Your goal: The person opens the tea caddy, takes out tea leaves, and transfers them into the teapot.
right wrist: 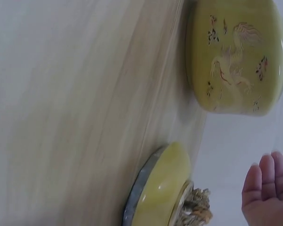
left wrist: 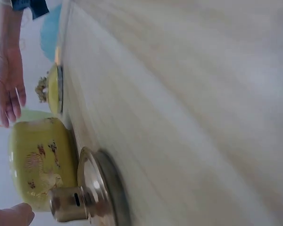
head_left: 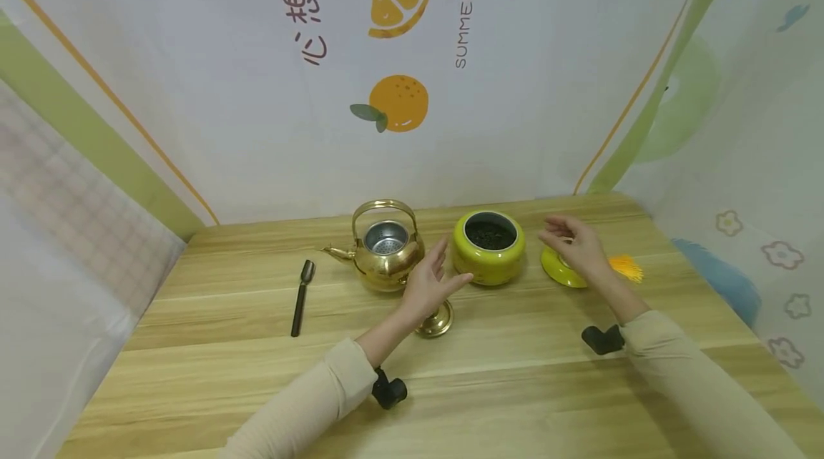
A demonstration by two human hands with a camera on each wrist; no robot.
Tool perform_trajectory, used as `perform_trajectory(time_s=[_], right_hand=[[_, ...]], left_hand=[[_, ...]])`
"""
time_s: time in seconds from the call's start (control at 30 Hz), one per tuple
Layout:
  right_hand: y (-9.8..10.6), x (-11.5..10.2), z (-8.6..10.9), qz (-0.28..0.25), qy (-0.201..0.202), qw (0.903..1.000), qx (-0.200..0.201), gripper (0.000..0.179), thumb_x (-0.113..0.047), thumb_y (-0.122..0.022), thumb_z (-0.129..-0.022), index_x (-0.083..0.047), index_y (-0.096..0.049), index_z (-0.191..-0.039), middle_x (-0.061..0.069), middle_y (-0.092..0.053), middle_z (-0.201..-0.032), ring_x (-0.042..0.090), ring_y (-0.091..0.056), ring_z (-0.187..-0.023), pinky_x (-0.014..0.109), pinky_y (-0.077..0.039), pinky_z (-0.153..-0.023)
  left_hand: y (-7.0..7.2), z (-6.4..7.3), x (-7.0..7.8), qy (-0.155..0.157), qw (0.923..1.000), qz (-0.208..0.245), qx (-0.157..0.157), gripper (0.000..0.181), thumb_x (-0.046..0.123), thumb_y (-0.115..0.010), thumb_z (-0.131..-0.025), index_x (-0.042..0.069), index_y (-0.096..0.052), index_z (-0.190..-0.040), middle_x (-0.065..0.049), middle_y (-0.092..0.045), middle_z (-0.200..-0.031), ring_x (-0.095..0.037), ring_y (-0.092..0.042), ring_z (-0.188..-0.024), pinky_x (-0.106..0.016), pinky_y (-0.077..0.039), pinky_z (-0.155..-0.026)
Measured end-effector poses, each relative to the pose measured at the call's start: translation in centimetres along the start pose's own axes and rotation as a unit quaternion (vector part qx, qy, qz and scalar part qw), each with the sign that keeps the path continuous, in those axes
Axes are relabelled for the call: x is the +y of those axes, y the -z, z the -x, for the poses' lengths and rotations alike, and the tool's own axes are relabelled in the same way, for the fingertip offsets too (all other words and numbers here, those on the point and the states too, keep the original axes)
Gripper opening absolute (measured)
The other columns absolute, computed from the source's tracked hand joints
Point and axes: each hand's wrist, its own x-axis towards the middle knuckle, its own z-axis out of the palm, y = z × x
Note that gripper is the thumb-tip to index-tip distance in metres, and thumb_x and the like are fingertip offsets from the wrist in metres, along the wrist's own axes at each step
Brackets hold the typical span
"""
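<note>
A yellow jar point(head_left: 492, 266) with a dragon pattern stands uncovered, dark tea leaves point(head_left: 491, 234) inside it. My left hand point(head_left: 430, 286) hovers just left of the jar, fingers straight and thumb spread, holding nothing. Behind that hand is a gold teapot point(head_left: 386, 269) with a metal strainer point(head_left: 386, 239) in its open top. Its small gold lid point(head_left: 435, 322) lies on the table below the hand, partly covered by it. My right hand point(head_left: 577, 248) is raised over the jar's yellow lid point(right wrist: 162, 188), with its fingers loosely extended and apart from the lid's knob point(right wrist: 193, 207).
A tea scoop point(head_left: 301, 298) with a black handle lies left of the teapot. An orange tassel point(head_left: 626, 268) is beside the yellow lid. A printed cloth point(head_left: 502, 123) hangs behind the wooden table point(head_left: 502, 402).
</note>
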Motion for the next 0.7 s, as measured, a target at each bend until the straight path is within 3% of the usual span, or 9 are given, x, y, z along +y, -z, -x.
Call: perform_trajectory(time_s=[0.17, 0.27, 0.33, 0.43, 0.53, 0.7], right_hand=[[-0.7, -0.5, -0.4, -0.031, 0.012, 0.9989, -0.032, 0.049, -0.014, -0.062, -0.091, 0.012, -0.046, -0.129, 0.032, -0.052, -0.125, 0.022, -0.055, -0.106, 0.001, -0.041, -0.078], [-1.1, -0.6, -0.6, -0.040, 0.013, 0.9969, -0.066, 0.054, -0.014, -0.062, -0.091, 0.010, -0.040, -0.135, 0.031, -0.046, -0.133, 0.039, -0.047, -0.118, 0.011, -0.047, -0.087], [-1.3, -0.6, -0.8, -0.042, 0.011, 0.9950, -0.090, 0.059, -0.015, -0.063, -0.091, 0.008, -0.036, -0.138, 0.028, -0.042, -0.139, 0.040, -0.042, -0.125, 0.026, -0.047, -0.096], [-1.6, -0.7, -1.1, -0.042, 0.010, 0.9923, -0.116, 0.066, -0.017, -0.065, -0.089, 0.006, -0.032, -0.142, 0.026, -0.035, -0.145, 0.040, -0.035, -0.131, 0.049, -0.038, -0.104], [-1.9, -0.6, -1.3, -0.042, 0.012, 0.9900, -0.134, 0.072, -0.019, -0.066, -0.089, 0.006, -0.028, -0.144, 0.026, -0.030, -0.148, 0.042, -0.029, -0.134, 0.056, -0.031, -0.106], [-2.3, -0.5, -1.7, -0.030, 0.013, 0.9876, -0.154, 0.078, -0.022, -0.067, -0.088, 0.006, -0.023, -0.145, 0.026, -0.024, -0.151, 0.043, -0.023, -0.137, 0.058, -0.027, -0.108]], left_hand=[[1.5, 2.4, 0.0, -0.001, 0.9989, 0.044, -0.014, 0.073, 0.011, -0.068, -0.086, -0.002, -0.027, -0.146, -0.016, -0.028, -0.152, -0.030, -0.028, -0.139, -0.038, -0.028, -0.112], [2.7, 3.8, -0.1, 0.001, 0.9980, 0.059, -0.023, 0.071, 0.010, -0.067, -0.087, -0.003, -0.027, -0.145, -0.019, -0.029, -0.151, -0.031, -0.029, -0.139, -0.039, -0.028, -0.112], [3.6, 4.7, -0.3, 0.001, 0.9976, 0.064, -0.025, 0.070, 0.010, -0.067, -0.087, -0.003, -0.028, -0.144, -0.020, -0.030, -0.150, -0.033, -0.029, -0.138, -0.040, -0.028, -0.111], [5.0, 5.9, -0.6, 0.011, 0.9982, 0.057, -0.014, 0.069, 0.011, -0.068, -0.087, -0.002, -0.031, -0.144, -0.020, -0.035, -0.148, -0.033, -0.034, -0.136, -0.041, -0.029, -0.111], [6.7, 7.0, -1.0, 0.029, 0.9986, 0.043, 0.010, 0.068, 0.011, -0.068, -0.086, 0.000, -0.034, -0.143, -0.019, -0.040, -0.145, -0.032, -0.040, -0.132, -0.040, -0.031, -0.110], [9.8, 8.5, -1.6, 0.055, 0.9970, 0.013, 0.052, 0.065, 0.010, -0.067, -0.086, -0.001, -0.035, -0.142, -0.020, -0.041, -0.143, -0.033, -0.042, -0.131, -0.040, -0.034, -0.109]])
